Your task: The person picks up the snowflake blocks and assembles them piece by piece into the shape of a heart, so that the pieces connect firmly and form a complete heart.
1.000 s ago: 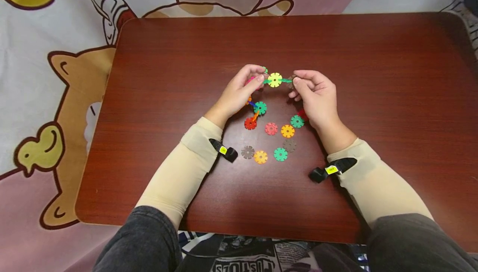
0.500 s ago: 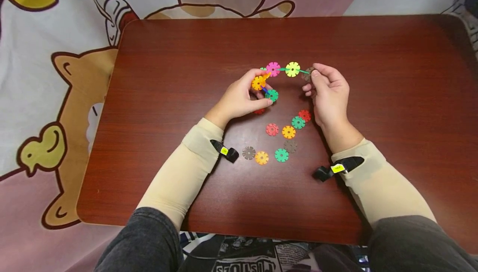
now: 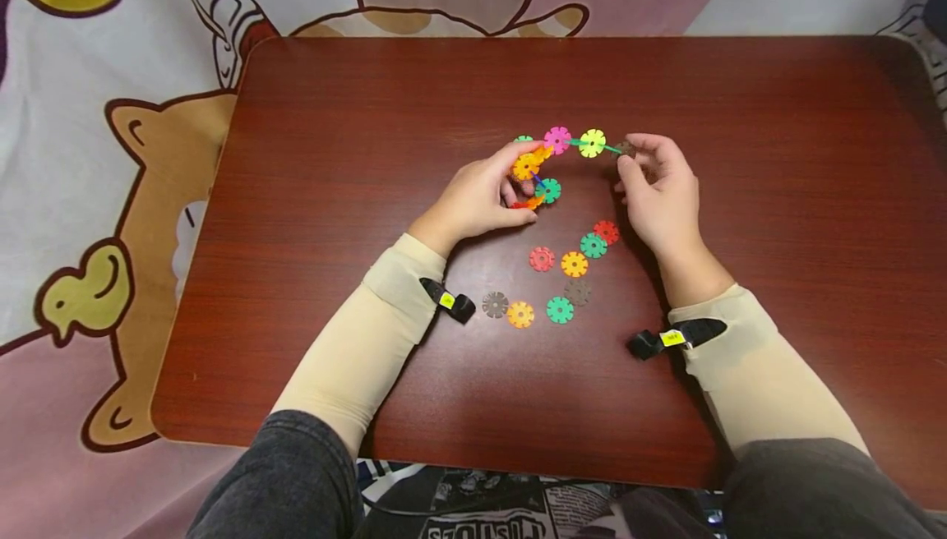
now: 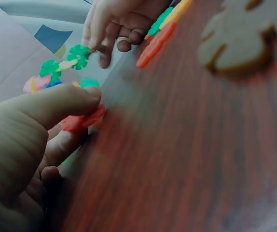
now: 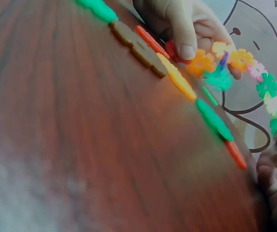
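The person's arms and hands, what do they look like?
The left hand and right hand wear no gloves. Above each comes a cream sleeve, then a dark grey sleeve. Each cream sleeve also has a black gadget with a yellow label, whose writing is too small to read.

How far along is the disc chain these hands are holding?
Done: the chain already joins a pink disc, a lime disc and others.
In hand: the left hand holds it near one end; the right hand pinches a brown disc at the other.
Remaining: loose discs lie on the table, perhaps still to add.
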Motion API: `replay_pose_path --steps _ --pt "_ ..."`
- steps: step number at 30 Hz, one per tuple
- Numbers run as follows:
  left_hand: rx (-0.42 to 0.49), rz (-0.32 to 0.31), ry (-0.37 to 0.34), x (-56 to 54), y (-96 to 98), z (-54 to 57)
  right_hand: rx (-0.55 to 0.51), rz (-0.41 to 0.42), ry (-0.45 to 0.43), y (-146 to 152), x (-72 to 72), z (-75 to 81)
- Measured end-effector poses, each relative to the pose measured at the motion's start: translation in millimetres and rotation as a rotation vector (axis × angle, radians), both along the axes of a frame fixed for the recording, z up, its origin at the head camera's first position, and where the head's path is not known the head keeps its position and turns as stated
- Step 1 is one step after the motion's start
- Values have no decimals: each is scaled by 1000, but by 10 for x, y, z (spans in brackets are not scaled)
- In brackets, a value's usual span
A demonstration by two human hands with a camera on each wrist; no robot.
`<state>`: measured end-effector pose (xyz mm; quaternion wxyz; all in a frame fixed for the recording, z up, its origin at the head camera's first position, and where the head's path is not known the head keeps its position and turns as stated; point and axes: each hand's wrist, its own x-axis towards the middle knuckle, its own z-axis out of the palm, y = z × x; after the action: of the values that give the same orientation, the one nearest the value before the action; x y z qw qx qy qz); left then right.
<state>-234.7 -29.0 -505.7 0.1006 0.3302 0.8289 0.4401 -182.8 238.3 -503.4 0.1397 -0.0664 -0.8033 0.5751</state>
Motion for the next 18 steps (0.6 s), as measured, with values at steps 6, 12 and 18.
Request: replay_pose_path --steps 6,12,18 --pt "-11 3 15 -6 3 -22 407 -3 26 59 53 -30" --pt "33 27 -1 -6 4 -43 478 99 178 153 185 -55" --pt "71 39 -34 -12 7 -61 670 445 104 297 296 0"
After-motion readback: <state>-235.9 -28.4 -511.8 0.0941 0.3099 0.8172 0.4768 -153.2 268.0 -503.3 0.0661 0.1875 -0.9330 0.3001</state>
